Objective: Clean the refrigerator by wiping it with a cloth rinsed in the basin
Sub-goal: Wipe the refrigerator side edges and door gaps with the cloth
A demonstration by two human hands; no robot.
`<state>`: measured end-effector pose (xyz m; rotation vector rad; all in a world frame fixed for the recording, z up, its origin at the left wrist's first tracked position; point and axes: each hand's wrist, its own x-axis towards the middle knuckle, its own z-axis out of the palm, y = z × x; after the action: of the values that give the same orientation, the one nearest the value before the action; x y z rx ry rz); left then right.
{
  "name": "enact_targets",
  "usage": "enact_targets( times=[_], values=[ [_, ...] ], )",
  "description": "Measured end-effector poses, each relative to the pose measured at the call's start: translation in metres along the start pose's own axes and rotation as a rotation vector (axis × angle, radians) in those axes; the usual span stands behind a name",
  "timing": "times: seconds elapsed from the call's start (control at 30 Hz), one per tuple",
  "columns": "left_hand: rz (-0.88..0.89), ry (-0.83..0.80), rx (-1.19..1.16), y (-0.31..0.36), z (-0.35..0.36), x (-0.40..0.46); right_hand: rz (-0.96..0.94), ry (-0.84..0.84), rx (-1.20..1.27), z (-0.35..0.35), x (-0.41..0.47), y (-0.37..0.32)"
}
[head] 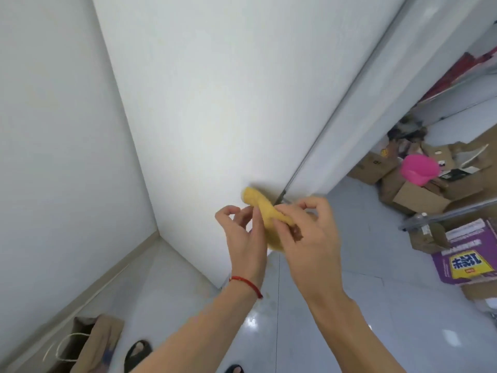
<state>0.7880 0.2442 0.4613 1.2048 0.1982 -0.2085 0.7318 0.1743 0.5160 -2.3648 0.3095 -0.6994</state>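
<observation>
A tall white refrigerator (pixel 215 90) fills the middle of the head view, its side panel facing me and a dark door seam running down its right edge. In front of its lower part I hold a yellow cloth (pixel 265 211) between both hands. My left hand (pixel 246 232) pinches the cloth's left side with curled fingers. My right hand (pixel 309 227) grips its right side, thumb and fingers folded over it. The cloth's upper end sticks up close to the refrigerator near the seam; whether it touches the panel is unclear. No basin is in view.
A white wall (pixel 53 130) stands close on the left. A brown paper bag (pixel 91 343) sits on the glossy floor at lower left. Cardboard boxes (pixel 419 192), a pink cap (pixel 418 169) and a purple box (pixel 465 257) crowd the right side.
</observation>
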Motion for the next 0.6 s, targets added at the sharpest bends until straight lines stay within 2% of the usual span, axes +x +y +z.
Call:
enact_targets(
  times=[0.07, 0.13, 0.2, 0.27, 0.33, 0.4, 0.5, 0.6],
  values=[
    [0.039, -0.039, -0.064, -0.015, 0.030, -0.014, -0.033, 0.017, 0.031, -0.013, -0.012, 0.007],
    [0.171, -0.053, 0.066, -0.022, 0.052, -0.024, 0.001, 0.067, 0.070, -0.027, -0.026, 0.021],
    [0.297, -0.109, 0.142, -0.023, 0.062, -0.033, 0.160, 0.118, 0.106, -0.034, -0.042, 0.044],
    [0.425, -0.247, 0.192, -0.022, 0.063, -0.035, 0.335, 0.126, 0.140, -0.038, -0.057, 0.060],
    [0.548, -0.318, 0.293, -0.029, 0.059, -0.026, 0.398, 0.098, 0.069, -0.040, -0.068, 0.067],
    [0.598, -0.278, 0.367, -0.048, 0.051, -0.015, 0.312, 0.059, -0.018, -0.046, -0.071, 0.060],
    [0.464, -0.196, 0.392, -0.085, 0.036, -0.008, 0.090, 0.049, -0.074, -0.045, -0.058, 0.045],
    [0.416, -0.164, 0.437, -0.111, 0.027, -0.002, -0.014, -0.050, -0.148, -0.039, -0.048, 0.039]
  ],
)
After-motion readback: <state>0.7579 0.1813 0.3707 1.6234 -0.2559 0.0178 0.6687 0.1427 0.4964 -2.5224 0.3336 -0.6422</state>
